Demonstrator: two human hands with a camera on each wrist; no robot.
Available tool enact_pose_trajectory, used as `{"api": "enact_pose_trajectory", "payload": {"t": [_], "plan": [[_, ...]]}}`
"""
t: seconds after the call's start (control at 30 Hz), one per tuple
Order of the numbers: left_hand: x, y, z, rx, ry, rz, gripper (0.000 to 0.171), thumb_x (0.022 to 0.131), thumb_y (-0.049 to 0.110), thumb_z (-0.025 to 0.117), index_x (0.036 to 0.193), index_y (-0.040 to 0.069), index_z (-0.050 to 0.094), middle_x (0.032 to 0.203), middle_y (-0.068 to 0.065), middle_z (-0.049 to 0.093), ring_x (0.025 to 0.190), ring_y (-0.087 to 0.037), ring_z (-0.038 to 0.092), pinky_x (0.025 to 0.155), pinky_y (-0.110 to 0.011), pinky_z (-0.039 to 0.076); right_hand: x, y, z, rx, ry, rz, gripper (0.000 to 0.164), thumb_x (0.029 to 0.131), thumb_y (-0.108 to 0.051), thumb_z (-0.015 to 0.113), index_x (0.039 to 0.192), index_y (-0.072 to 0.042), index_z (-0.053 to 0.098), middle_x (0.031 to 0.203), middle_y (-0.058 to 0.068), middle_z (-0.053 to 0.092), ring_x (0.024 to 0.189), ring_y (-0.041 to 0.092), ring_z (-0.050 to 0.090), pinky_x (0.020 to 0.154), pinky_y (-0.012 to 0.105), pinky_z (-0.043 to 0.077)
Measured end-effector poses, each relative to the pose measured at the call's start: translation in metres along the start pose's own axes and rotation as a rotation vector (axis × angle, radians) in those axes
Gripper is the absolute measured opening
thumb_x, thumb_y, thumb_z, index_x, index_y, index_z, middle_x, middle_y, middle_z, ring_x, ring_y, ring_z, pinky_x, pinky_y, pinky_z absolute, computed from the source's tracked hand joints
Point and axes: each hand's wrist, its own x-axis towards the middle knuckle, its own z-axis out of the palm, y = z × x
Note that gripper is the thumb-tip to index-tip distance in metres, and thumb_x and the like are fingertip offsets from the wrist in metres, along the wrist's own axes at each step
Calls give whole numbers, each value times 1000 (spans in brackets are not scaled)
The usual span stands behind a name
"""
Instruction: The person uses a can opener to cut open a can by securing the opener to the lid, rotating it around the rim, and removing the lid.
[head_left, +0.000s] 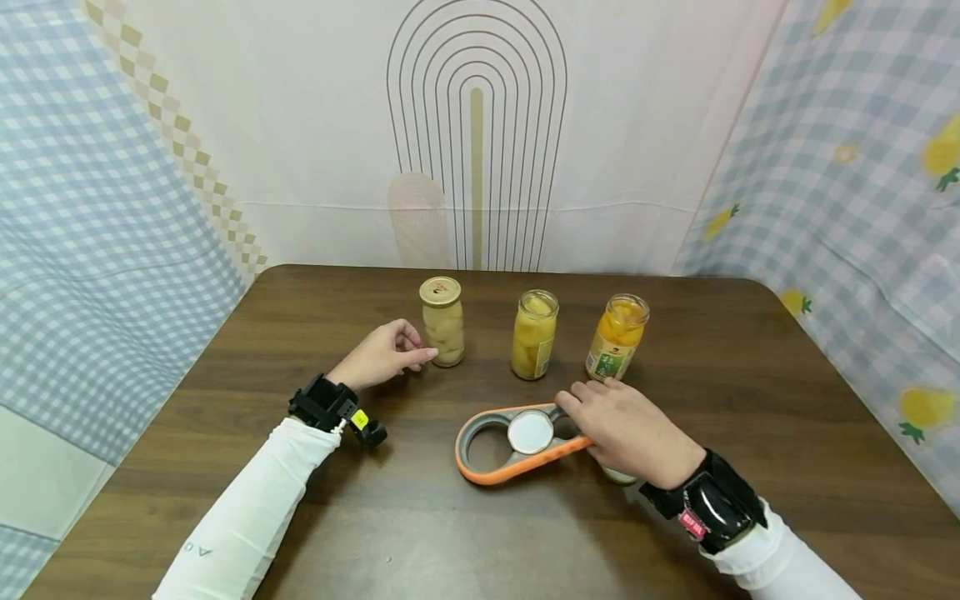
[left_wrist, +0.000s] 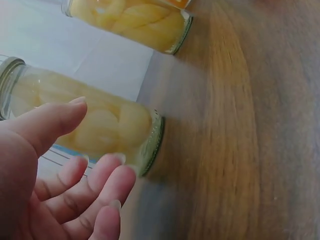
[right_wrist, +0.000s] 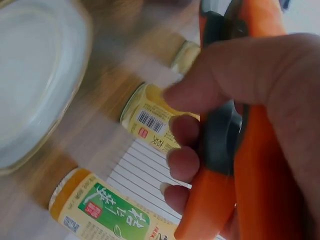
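My left hand (head_left: 390, 354) is beside a lidded glass jar (head_left: 444, 329) of pale fruit pieces, thumb and fingers apart and loosely bent. In the left wrist view the thumb overlaps this jar (left_wrist: 95, 120), and nothing is between thumb and fingers. My right hand (head_left: 630, 429) grips one end of an orange and grey jar opener (head_left: 487, 477) with a round white disc in its middle. The thumb and fingers wrap the opener (right_wrist: 210, 200) in the right wrist view.
Two lidless glass jars stand further back: one of yellow fruit (head_left: 532, 337), one of orange fruit (head_left: 617, 337) with a green label. A pale round lid (head_left: 619, 476) lies partly hidden under my right hand. The brown table (head_left: 360, 533) ends at a white curtain (head_left: 315, 125).
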Motion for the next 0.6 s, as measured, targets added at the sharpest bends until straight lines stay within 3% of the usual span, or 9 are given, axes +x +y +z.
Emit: {"api": "enact_pose_trajectory", "payload": {"t": [0.13, 0.33, 0.43, 0.53, 0.6], "plan": [[2, -4, 2, 22, 37, 3, 49, 94, 37, 72, 124, 3, 53, 109, -14, 67, 90, -22, 67, 73, -29, 54, 1, -3, 4, -96, 43, 14, 34, 76, -5, 81, 104, -9, 63, 90, 5, 64, 86, 24, 64, 80, 38, 54], [3, -5, 8, -2, 100, 12, 53, 93, 36, 74, 130, 5, 53, 119, -16, 66, 107, -29, 65, 88, -37, 53, 0, -7, 8, -216, 102, 22, 26, 85, -5, 76, 109, -6, 66, 99, 9, 63, 94, 26, 60, 81, 40, 51], [4, -5, 10, -21, 111, 11, 52, 93, 37, 74, 130, 6, 54, 120, -15, 66, 108, -29, 64, 91, -39, 53, 2, -8, 9, -264, 147, 27, 25, 92, -2, 63, 116, -3, 68, 102, 12, 60, 96, 29, 57, 81, 41, 48], [4, -4, 10, -32, 118, 4, 51, 93, 37, 74, 129, 6, 55, 119, -15, 66, 107, -28, 64, 90, -39, 53, 4, -9, 7, -302, 194, 42, 34, 94, -4, 47, 120, -3, 69, 99, 14, 57, 93, 31, 54, 77, 39, 44], [4, -3, 10, -32, 122, 3, 50, 93, 37, 74, 128, 7, 55, 118, -14, 66, 106, -28, 64, 89, -37, 53, 4, -9, 6, -310, 221, 49, 38, 94, -5, 44, 120, -4, 71, 96, 13, 55, 91, 31, 53, 74, 38, 42]]}}
